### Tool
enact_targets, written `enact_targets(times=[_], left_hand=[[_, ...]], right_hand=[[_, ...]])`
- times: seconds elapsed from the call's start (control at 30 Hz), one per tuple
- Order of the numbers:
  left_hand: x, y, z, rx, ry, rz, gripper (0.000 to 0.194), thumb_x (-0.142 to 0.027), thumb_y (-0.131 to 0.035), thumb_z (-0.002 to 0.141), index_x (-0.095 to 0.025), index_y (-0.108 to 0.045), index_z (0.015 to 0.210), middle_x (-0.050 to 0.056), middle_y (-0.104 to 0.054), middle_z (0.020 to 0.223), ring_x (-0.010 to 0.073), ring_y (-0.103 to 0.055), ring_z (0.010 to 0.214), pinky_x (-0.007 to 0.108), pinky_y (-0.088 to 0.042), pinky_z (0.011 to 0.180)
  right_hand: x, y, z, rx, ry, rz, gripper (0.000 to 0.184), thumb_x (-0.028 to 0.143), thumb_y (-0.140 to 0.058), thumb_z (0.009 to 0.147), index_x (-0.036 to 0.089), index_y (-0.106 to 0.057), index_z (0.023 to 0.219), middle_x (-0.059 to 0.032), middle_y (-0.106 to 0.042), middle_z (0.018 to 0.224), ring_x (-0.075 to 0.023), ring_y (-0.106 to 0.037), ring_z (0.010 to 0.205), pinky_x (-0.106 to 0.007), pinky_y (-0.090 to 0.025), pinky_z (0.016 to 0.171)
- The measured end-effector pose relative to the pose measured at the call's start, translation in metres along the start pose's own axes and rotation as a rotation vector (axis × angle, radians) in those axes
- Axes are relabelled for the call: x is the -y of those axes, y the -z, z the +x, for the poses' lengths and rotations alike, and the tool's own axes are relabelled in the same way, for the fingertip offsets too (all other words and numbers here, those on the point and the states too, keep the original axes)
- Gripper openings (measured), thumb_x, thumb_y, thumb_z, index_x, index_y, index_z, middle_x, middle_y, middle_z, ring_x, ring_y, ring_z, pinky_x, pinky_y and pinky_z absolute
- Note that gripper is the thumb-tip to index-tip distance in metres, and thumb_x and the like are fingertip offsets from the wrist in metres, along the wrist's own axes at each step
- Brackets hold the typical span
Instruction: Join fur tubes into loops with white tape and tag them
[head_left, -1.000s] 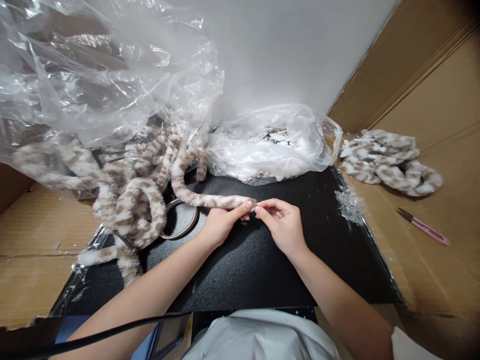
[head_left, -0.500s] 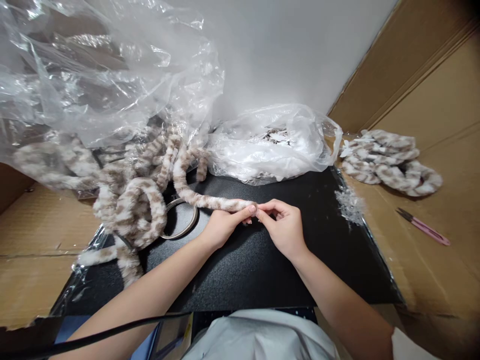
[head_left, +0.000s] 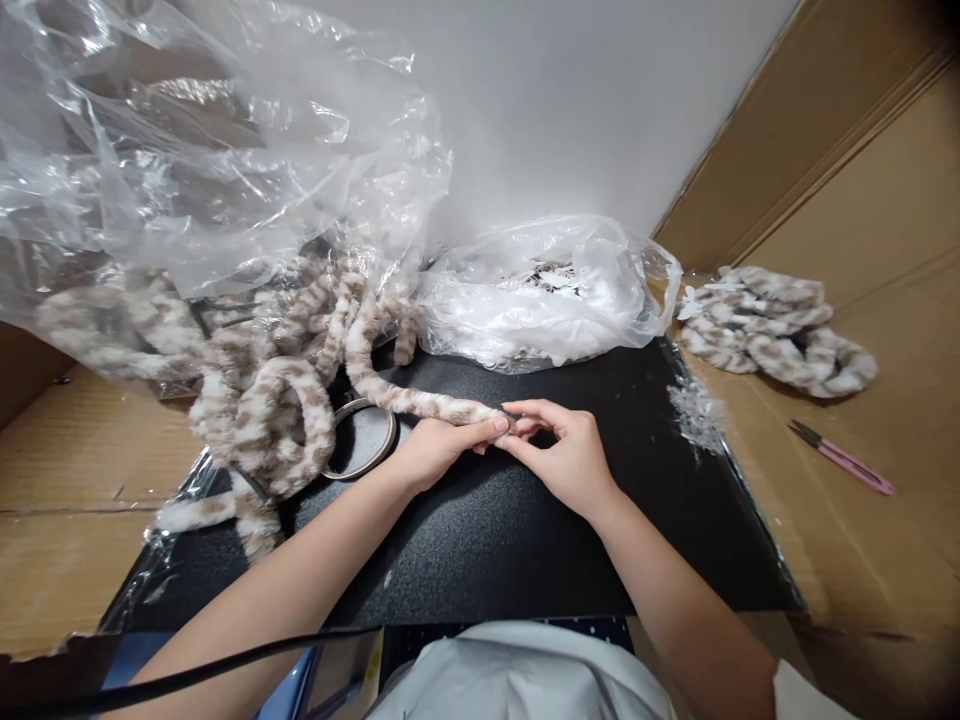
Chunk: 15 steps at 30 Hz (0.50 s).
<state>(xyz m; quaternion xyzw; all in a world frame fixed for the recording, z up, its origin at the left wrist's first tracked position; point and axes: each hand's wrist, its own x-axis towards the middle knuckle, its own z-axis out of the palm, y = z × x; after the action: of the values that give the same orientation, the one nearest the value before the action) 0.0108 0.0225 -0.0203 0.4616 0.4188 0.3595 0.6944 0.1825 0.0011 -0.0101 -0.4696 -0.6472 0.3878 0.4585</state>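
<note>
A long, fuzzy fabric strip (head_left: pixel 420 401), white with brown patches, runs from the pile on the left to my hands. My left hand (head_left: pixel 448 448) is closed around it close to its end, thumb on top. At the very tip, the fingers of my right hand (head_left: pixel 559 448) pinch the strip's end; the fingertips partly hide what lies between them. Left of my hands lies a heap of similar fuzzy strips (head_left: pixel 262 420), some of them coiled into loops. A roll of tape (head_left: pixel 391 440) or similar pale ring lies beside the heap.
A big clear plastic bag (head_left: pixel 247 150) covers the back left. Behind my hands sits a bag of white pieces (head_left: pixel 495 320). To the right are fuzzy loops (head_left: pixel 795 330), pink-handled thread snips (head_left: pixel 847 465) and clear plastic scraps (head_left: pixel 697 415). Everything surrounds a black work surface (head_left: pixel 480 560).
My right hand's fingers have shifted slightly and opened into a wider arch at the strip's end. My left hand keeps its hold, now slightly lower.
</note>
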Motion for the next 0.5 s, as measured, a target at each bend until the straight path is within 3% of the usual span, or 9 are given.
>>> enact_targets(times=[0.23,0.37,0.5], left_hand=[[-0.005,-0.009,-0.003,-0.104,-0.019,0.108,0.029,-0.041,-0.076,0.07,-0.014,-0.072,0.075,0.002,-0.064,0.07,0.0119,-0.049,0.064,0.023,-0.033,0.057],[-0.012,-0.012,-0.008,-0.148,0.043,0.182,0.037,-0.048,-0.073,0.071,-0.014,-0.067,0.061,-0.002,-0.049,0.054,0.0106,-0.04,0.056,0.024,-0.028,0.054],[-0.016,-0.011,-0.01,-0.116,0.075,0.176,0.044,-0.051,-0.072,0.07,-0.015,-0.056,0.05,-0.004,-0.04,0.049,0.0098,-0.035,0.053,0.025,-0.023,0.052]], right_hand=[[0.001,-0.007,-0.004,-0.086,0.136,-0.071,0.028,0.013,-0.072,0.075,0.019,-0.075,0.101,-0.0043,-0.076,0.083,-0.0161,-0.069,0.067,-0.028,-0.056,0.067],[0.0,-0.009,-0.004,-0.082,0.085,-0.028,0.024,0.012,-0.07,0.075,0.018,-0.076,0.097,-0.0048,-0.075,0.082,-0.0162,-0.068,0.069,-0.029,-0.056,0.068],[-0.005,-0.008,-0.002,-0.055,-0.007,0.097,0.015,0.017,-0.072,0.074,0.02,-0.077,0.088,-0.0046,-0.075,0.081,-0.0167,-0.068,0.068,-0.028,-0.055,0.066]])
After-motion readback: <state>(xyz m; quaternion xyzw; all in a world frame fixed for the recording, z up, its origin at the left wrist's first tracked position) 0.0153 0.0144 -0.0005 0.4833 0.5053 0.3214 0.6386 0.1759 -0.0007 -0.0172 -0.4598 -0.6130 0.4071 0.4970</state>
